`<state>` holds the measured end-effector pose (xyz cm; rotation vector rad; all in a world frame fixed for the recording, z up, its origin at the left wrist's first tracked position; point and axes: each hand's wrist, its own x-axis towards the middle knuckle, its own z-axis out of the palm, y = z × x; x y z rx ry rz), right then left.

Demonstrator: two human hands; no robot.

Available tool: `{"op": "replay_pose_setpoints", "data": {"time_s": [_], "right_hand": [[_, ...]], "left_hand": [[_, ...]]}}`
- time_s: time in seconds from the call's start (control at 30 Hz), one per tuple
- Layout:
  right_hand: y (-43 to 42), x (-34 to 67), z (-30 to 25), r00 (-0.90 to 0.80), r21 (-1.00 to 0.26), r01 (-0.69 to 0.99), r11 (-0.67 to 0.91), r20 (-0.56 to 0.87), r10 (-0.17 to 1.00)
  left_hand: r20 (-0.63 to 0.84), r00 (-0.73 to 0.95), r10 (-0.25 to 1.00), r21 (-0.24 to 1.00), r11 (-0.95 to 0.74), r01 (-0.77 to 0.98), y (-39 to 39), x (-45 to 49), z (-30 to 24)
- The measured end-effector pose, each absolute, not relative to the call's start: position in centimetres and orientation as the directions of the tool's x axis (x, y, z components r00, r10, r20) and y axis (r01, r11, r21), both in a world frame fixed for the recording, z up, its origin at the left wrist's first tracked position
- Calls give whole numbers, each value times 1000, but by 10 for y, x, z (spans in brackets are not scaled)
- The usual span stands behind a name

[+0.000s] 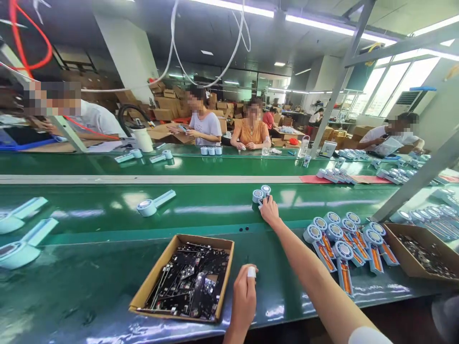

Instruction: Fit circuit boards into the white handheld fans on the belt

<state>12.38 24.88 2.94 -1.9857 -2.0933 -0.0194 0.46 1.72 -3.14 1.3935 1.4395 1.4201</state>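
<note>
Two pale-blue, round-headed plastic units (257,196): sitting close together on the smooth green belt (215,215), at the fingertips of the right hand (270,209); their round tops are facing up, their lower parts hiding behind the fingers.
Right hand: stretching forward, fingers bending down at the units; whether it is pinching one or only touching, I cannot tell.
Left hand (245,294): curling below the right hand, white tape (251,272) wrapping one digit; whether it is gripping anything, I cannot tell.
Brown cardboard tray (156,274): lying just left of the left hand on the dark green table (89,279), holding black circuit boards (190,282).
Pale-blue units with orange strips (343,251): crowding right of the right hand, its forearm crossing between them and the left hand.
Long-handled pale-blue unit (147,207): lying left of the right hand.
Slanting grey metal post (418,177): rising far right of the right hand, partly blocking the view.
People (206,126): sitting well beyond the right hand.
</note>
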Motion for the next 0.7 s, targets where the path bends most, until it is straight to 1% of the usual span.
{"op": "replay_pose_setpoints", "data": {"time_s": [0.07, 0.13, 0.23, 0.3, 0.33, 0.37, 0.4, 0.43, 0.5, 0.57, 0.63, 0.7], "right_hand": [[253, 123, 29, -34, -179, 981, 72, 205, 978], [241, 129, 29, -18, -190, 980, 65, 240, 971], [190, 155, 24, 32, -200, 979, 33, 313, 949], [141, 189, 15, 80, -203, 979, -6, 359, 930], [115, 209, 9, 127, -207, 977, -46, 400, 908], [91, 229, 2, 185, -212, 973, -87, 502, 845], [68, 248, -4, 228, -199, 970, -137, 562, 795], [49, 265, -9, 259, -167, 966, -198, 569, 781], [21, 287, -15, 279, -78, 957, -278, 492, 825], [11, 293, -15, 285, 3, 951, -308, 371, 884], [16, 291, -10, 291, 36, 948, -315, 297, 910], [28, 285, -2, 314, 25, 943, -331, 256, 914]], "left_hand": [[225, -200, 954, 957, -178, 229, 18, 4, -32], [240, -193, 951, 954, -194, 229, 18, 4, -33], [252, -180, 951, 954, -212, 214, 13, 0, -36], [283, -140, 949, 940, -245, 236, 3, -6, -35], [321, -107, 941, 920, -283, 272, -3, -11, -33], [369, -69, 927, 888, -330, 321, -9, -18, -29], [431, -32, 902, 842, -389, 373, -15, -26, -24], [490, -48, 870, 797, -425, 428, -18, -34, -17], [556, -24, 831, 690, -445, 571, -14, -53, -2], [604, -72, 793, 554, -353, 754, 0, -69, 10], [550, -41, 834, 409, -226, 884, 19, -82, 15], [468, -68, 881, 322, -99, 942, 35, -94, 11]]}}
